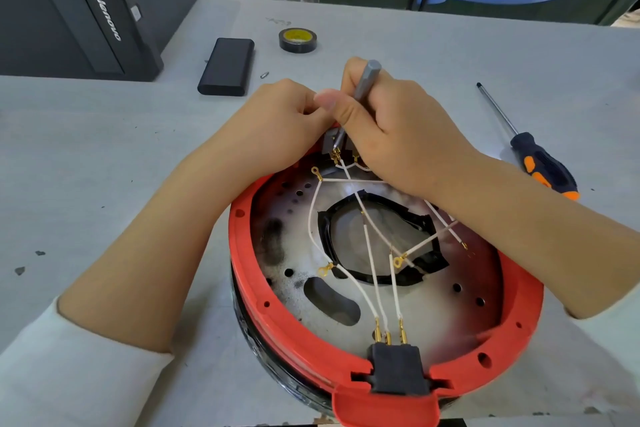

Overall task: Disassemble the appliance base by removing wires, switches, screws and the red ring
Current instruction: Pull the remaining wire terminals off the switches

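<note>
The round appliance base lies upside down near the table's front edge, with a red ring (256, 284) around its metal plate (460, 308). White wires (372, 260) with gold terminals cross the plate to a black socket (394, 369) at the near rim. At the far rim sits a small grey switch (331, 139). My right hand (391, 125) grips a thin grey screwdriver (367, 80), its tip down at the switch's terminals. My left hand (287, 114) pinches the far rim beside the switch; its fingertips are hidden.
An orange-and-black screwdriver (540, 163) lies to the right. A black power bank (227, 66), a tape roll (298, 40) and a small loose bit (265, 74) lie beyond the hands. A black computer tower (79, 7) stands at the back left.
</note>
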Demonstrator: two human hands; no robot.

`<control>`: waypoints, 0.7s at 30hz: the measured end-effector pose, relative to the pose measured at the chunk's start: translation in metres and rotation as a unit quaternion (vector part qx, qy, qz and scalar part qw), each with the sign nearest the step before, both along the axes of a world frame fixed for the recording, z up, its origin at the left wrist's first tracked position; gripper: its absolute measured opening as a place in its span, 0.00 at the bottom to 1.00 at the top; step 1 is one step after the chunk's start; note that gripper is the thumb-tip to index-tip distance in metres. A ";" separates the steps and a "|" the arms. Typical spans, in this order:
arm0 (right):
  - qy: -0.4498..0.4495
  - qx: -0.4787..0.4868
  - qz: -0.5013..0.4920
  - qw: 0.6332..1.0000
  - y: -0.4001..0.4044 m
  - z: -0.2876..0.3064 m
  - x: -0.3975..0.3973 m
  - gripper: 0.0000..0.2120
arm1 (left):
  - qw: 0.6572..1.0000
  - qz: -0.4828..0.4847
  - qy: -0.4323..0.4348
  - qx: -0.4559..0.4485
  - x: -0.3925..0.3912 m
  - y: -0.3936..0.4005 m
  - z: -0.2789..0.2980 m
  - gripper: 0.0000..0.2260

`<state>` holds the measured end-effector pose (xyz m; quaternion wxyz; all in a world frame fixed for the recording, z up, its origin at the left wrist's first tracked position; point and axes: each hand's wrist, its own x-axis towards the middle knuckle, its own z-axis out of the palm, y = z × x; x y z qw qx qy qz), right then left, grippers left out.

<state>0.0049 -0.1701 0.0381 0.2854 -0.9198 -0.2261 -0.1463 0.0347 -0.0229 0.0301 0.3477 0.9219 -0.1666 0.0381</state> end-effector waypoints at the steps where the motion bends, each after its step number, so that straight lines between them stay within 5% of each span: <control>1: 0.017 0.020 -0.002 1.000 0.000 0.000 0.002 0.17 | 1.000 0.002 -0.002 -0.008 0.001 0.000 -0.001 0.19; 11: -0.071 0.035 0.035 0.996 -0.006 -0.001 -0.005 0.14 | 1.000 -0.019 -0.001 -0.001 -0.002 0.000 0.003 0.18; 21: -0.097 -0.087 0.031 0.991 0.000 -0.001 -0.005 0.15 | 1.000 -0.017 0.017 0.013 0.000 0.003 0.002 0.11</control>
